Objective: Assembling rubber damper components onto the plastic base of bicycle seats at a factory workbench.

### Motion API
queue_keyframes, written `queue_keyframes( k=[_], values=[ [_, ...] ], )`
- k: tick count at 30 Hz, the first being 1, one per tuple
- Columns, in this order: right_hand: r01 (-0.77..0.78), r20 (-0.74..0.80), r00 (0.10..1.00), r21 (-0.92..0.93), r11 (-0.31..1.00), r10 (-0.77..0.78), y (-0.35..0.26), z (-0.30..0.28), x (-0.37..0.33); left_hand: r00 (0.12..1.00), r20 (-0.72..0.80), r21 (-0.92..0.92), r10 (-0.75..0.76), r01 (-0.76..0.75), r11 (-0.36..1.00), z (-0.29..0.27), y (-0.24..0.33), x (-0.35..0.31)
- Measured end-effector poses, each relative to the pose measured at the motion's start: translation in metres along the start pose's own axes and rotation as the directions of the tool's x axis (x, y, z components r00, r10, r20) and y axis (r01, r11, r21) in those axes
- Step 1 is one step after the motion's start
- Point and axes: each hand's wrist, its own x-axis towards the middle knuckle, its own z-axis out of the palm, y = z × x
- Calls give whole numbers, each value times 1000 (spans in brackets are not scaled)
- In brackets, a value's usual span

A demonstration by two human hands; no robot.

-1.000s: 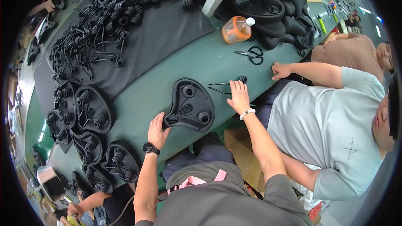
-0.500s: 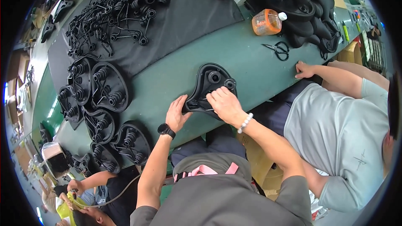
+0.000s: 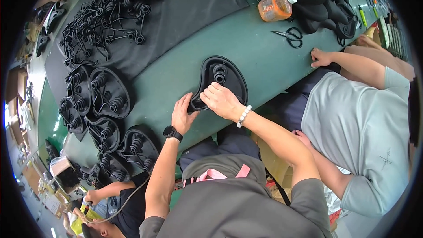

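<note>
An upside-down black bicycle saddle [image 3: 237, 79] rests on the green table with its hollow underside facing up. One black coil spring [image 3: 219, 75] stands in its wide end. My left hand [image 3: 181, 113] grips the narrow nose, thumb on the near side and fingers on the far side. Over the middle of the saddle, my right hand [image 3: 220, 101] is closed, fingers curled down into the underside. What those fingers hold is hidden beneath them.
Several saddles fitted with springs [image 3: 110, 92] lie at the left. A heap of black spring-and-wire frames [image 3: 119, 22] covers a dark sheet beyond. Scissors [image 3: 291, 37], an orange drink bottle [image 3: 275, 6] and piled saddles [image 3: 315, 13] stand far right. A co-worker's hand [image 3: 320, 57] rests at the table edge.
My right hand has shifted left and toward the saddle's nose. A second spring, seen before at the right of the wide end, no longer shows there. The left hand keeps its grip.
</note>
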Motion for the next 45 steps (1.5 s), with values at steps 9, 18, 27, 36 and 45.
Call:
queue_keyframes(
  k=[9, 18, 27, 36, 45],
  values=[
    [-404, -215, 847, 335, 851, 487, -30, -57, -40, 997, 52, -65, -66, 69, 996, -11, 6, 8],
    [-624, 163, 299, 779, 64, 940, -53, 24, -123, 986, -74, 76, 151, -145, 986, -4, 109, 110],
    [-537, 184, 268, 844, -12, 946, -56, 32, -116, 989, 120, 79, 90, -99, 992, -7, 102, 136],
    [-511, 113, 221, 859, 17, 969, -60, 39, -109, 992, 108, 98, 56, -67, 993, 0, 105, 140],
    [-490, 109, 186, 872, -4, 977, -59, 44, -107, 987, 157, 213, -17, -18, 977, 4, 103, 147]
  ],
)
